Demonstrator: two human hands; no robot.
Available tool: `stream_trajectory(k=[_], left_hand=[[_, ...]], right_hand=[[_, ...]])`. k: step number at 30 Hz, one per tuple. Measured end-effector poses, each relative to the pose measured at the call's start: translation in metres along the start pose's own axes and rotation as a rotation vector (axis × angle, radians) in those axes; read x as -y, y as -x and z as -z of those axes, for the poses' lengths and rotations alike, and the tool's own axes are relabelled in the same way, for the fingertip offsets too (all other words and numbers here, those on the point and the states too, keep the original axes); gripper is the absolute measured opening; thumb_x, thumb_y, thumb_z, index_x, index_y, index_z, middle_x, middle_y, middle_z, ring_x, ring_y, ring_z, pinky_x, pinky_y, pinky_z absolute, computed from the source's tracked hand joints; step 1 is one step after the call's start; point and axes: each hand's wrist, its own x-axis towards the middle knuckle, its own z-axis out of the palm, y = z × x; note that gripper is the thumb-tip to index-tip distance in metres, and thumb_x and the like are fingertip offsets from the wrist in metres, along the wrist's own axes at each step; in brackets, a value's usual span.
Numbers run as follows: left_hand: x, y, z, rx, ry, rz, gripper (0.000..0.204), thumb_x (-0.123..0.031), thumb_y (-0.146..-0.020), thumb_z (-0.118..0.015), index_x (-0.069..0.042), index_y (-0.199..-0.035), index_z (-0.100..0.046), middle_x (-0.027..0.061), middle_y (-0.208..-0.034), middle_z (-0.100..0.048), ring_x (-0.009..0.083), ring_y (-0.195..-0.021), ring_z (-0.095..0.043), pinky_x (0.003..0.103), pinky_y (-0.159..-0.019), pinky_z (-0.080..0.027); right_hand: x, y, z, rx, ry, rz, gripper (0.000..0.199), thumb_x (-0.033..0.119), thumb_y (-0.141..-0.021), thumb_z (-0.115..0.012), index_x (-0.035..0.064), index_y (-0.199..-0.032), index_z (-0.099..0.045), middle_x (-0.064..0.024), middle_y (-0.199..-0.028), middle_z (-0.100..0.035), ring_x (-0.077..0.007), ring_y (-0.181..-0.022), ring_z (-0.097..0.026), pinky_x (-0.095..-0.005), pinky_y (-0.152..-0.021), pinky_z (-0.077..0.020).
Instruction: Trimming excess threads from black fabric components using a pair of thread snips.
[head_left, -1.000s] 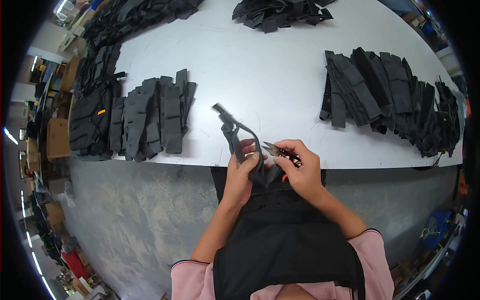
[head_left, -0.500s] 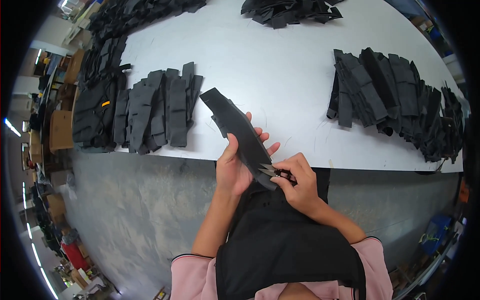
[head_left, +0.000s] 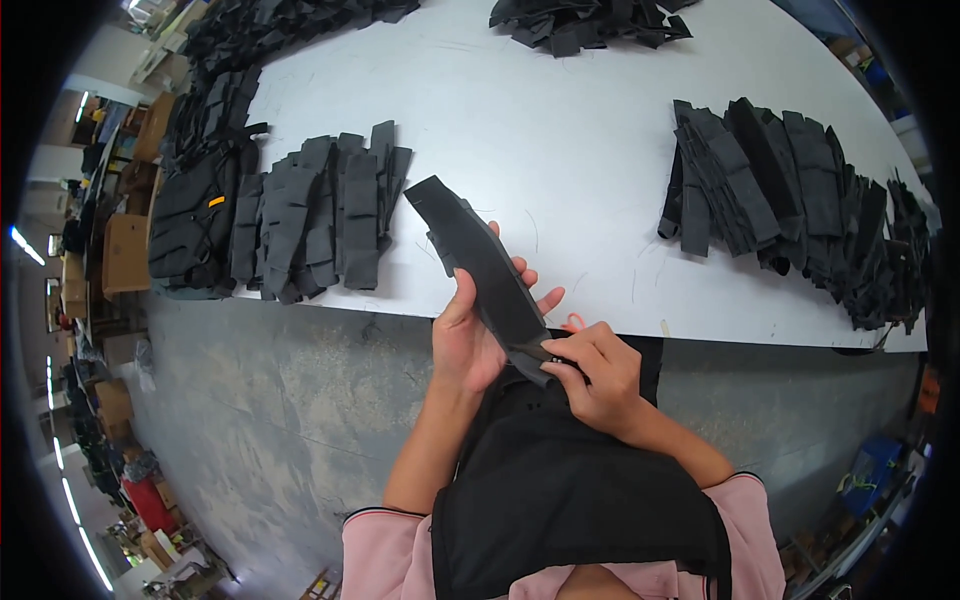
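My left hand [head_left: 470, 335] grips a black strap [head_left: 480, 262] around its middle, thumb on top, holding it just above the table edge [head_left: 330, 312]. My right hand [head_left: 598, 375] pinches the strap's near end; I can't tell what else it holds. Left of my hands lies a row of straps [head_left: 320, 210], right a bigger pile [head_left: 800, 200]; judging by these, much work is left.

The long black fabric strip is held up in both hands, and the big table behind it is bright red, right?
Not quite. The table is white, not red, as the head view shows. The rest holds: the left hand and right hand hold up the long black fabric strip.
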Motion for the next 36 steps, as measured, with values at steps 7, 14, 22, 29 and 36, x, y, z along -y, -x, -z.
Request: stream_trajectory(k=[7,14,22,29,36], left_hand=[[0.000,-0.001,0.000,0.079,0.044,0.019,0.058,-0.044,-0.095,-0.039,-0.019,-0.144,-0.022,0.0140,-0.116,-0.051,0.0268,-0.108,-0.051,0.059,-0.105,-0.028],[0.002,0.005,-0.006,0.027,-0.005,0.009,0.059,-0.043,-0.096,-0.037,-0.016,-0.145,-0.018,0.0132,-0.116,-0.052,0.0274,-0.111,-0.051,0.055,-0.102,-0.035],[0.002,0.009,-0.002,0.053,0.078,0.049,0.059,-0.040,-0.096,-0.039,-0.013,-0.145,-0.021,0.0185,-0.124,-0.048,0.0323,-0.120,-0.044,0.047,-0.099,-0.040],[0.003,0.008,-0.008,-0.064,-0.037,0.041,0.060,-0.041,-0.095,-0.042,-0.013,-0.144,-0.022,0.0192,-0.122,-0.052,0.0323,-0.115,-0.049,0.048,-0.100,-0.039],[-0.003,0.013,-0.004,-0.201,-0.092,0.061,0.054,-0.040,-0.095,-0.042,0.000,-0.131,-0.040,0.0204,-0.125,-0.050,0.0304,-0.109,-0.053,0.044,-0.097,-0.042]], right_hand=[[0.001,-0.005,0.006,0.145,0.010,-0.039,0.023,0.002,-0.066,-0.072,0.0050,-0.088,-0.064,-0.0065,-0.072,-0.053,-0.0223,-0.057,-0.055,-0.0301,-0.053,-0.0455],[0.000,-0.028,0.005,0.109,-0.113,-0.225,0.024,0.003,-0.069,-0.072,0.0055,-0.091,-0.062,-0.0067,-0.079,-0.053,-0.0229,-0.060,-0.056,-0.0299,-0.051,-0.0444],[-0.007,-0.035,-0.006,0.125,-0.009,0.009,0.025,0.008,-0.067,-0.073,0.0060,-0.089,-0.062,-0.0062,-0.075,-0.052,-0.0229,-0.059,-0.055,-0.0311,-0.050,-0.0430],[-0.008,-0.026,-0.001,0.016,0.014,0.038,0.025,0.004,-0.064,-0.073,0.0042,-0.087,-0.064,-0.0060,-0.071,-0.052,-0.0219,-0.057,-0.054,-0.0312,-0.050,-0.0427],[-0.015,-0.017,0.022,-0.029,0.106,-0.046,0.027,0.000,-0.064,-0.074,0.0029,-0.089,-0.064,-0.0080,-0.073,-0.055,-0.0215,-0.058,-0.054,-0.0294,-0.055,-0.0465]])
